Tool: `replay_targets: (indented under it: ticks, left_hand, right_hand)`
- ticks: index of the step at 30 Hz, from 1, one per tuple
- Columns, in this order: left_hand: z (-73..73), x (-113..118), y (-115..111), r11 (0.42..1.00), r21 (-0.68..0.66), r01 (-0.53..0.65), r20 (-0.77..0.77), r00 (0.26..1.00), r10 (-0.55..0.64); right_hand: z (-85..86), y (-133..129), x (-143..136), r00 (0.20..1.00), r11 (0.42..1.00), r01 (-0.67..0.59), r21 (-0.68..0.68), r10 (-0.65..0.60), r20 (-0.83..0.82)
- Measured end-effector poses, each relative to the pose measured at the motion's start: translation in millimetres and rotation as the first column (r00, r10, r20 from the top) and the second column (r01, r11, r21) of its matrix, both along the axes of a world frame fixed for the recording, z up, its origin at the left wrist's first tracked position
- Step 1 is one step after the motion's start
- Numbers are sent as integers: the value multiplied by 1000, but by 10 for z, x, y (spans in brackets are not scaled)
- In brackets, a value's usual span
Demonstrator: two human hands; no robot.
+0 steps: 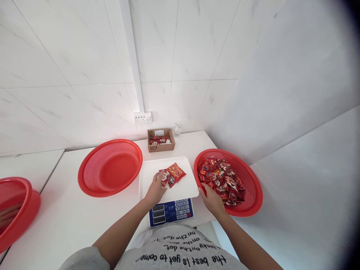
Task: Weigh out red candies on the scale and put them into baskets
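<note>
My left hand (pixel 156 188) is at the left part of the white scale tray (pixel 180 190), its fingers curled onto a small red packet (pixel 164 177). Beside it on the tray lie a larger red-orange packet (pixel 176 171) and a small dark red one (pixel 171 181). My right hand (pixel 211 199) grips the near left rim of a red basket (pixel 253 191) heaped with red packets (pixel 221 180). The thumb and fingers are closed on the rim. Below the tray shows the blue keypad panel (pixel 171 212) of the scale.
A red basket (pixel 112 168) with nothing in it stands left of the scale. Behind the tray are a cardboard box (pixel 161 147) of packets and a clear plastic item (pixel 177 129). Another red basket (pixel 26 213) is at the far left, with a hand (pixel 9 215) in it.
</note>
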State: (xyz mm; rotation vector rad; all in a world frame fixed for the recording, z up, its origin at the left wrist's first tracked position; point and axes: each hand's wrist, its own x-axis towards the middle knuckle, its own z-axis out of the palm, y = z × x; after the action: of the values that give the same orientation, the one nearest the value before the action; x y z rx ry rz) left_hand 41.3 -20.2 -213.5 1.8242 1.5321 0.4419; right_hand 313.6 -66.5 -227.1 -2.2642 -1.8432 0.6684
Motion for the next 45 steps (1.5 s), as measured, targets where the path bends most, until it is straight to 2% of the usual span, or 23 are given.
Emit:
replay_targets:
  ticks: [2, 4, 6, 8, 10, 11, 13, 15, 17, 19, 21, 23, 25, 28, 32, 35, 37, 39, 43, 45]
  left_hand:
    - [22, 29, 16, 997, 63, 54, -76, 996, -49]
    - [50, 45, 84, 973, 162, 163, -204, 970, -129]
    - [69, 60, 209, 917, 214, 336, -315, 912, -261]
    - [74, 82, 371, 838, 200, 508, -369, 831, -416]
    - [64, 111, 525, 769, 153, 620, -377, 756, -535]
    - [52, 127, 583, 754, 129, 644, -371, 736, -566]
    - [13, 166, 644, 759, 100, 643, -358, 735, -576]
    - [-43, 215, 625, 803, 117, 585, -356, 779, -516]
    - [-107, 280, 547, 874, 169, 456, -363, 853, -375]
    - [-158, 358, 440, 941, 215, 260, -362, 916, -171]
    - [-180, 434, 331, 976, 205, 71, -353, 936, 6]
    - [-166, 483, 233, 990, 130, -54, -339, 936, 95]
    - [-127, 479, 152, 993, 36, -111, -325, 939, 116]
    - [-49, 357, 92, 997, -29, -70, -334, 941, 56]
    - [52, 95, 205, 985, 25, 172, -389, 909, -149]
    - [93, -29, 382, 917, 53, 395, -415, 844, -339]
    - [89, -47, 466, 868, 38, 495, -417, 797, -437]
    - [60, -21, 488, 853, 59, 519, -431, 784, -447]
    - [-13, 80, 394, 865, 231, 445, -490, 821, -291]
    - [-31, 113, 343, 873, 269, 408, -503, 832, -234]
  right_hand:
    - [-8, 2, 2, 1000, 1000, 1, 0, -1, 2]
    - [-19, 3, 5, 1000, 1000, 5, 1, -5, 2]
    - [-29, 2, 7, 1000, 1000, 9, 6, -9, 1]
    - [-32, -1, 6, 1000, 1000, 9, 10, -9, -4]
    - [-30, -2, 4, 1000, 1000, 10, 5, -10, -5]
    - [-29, -2, 2, 1000, 1000, 12, 1, -12, -3]
    - [-26, -1, 1, 1000, 1000, 15, -4, -15, 0]
    - [-25, 1, 3, 1000, 1000, 17, -5, -17, -1]
    - [-24, 1, 7, 1000, 1000, 16, -7, -16, -6]
    - [-22, 0, 11, 1000, 1000, 13, -9, -13, -7]
    - [-20, 1, 13, 1000, 1000, 11, -12, -11, -5]
    - [-17, 3, 13, 1000, 1000, 13, -15, -13, -1]
    - [-17, 6, 10, 1000, 1000, 11, -13, -11, -1]
    - [-21, 8, 6, 1000, 1000, 7, -3, -7, -2]
    - [-30, 8, 6, 1000, 1000, 7, -3, -7, -3]
    - [-37, 8, 10, 1000, 1000, 10, -4, -10, -2]
    - [-39, 7, 12, 1000, 1000, 12, -5, -12, -2]
    - [-41, 5, 13, 1000, 1000, 12, -6, -12, -8]
    - [-44, 3, 11, 1000, 1000, 12, -1, -12, -14]
    - [-46, 3, 11, 1000, 1000, 11, 1, -11, -9]
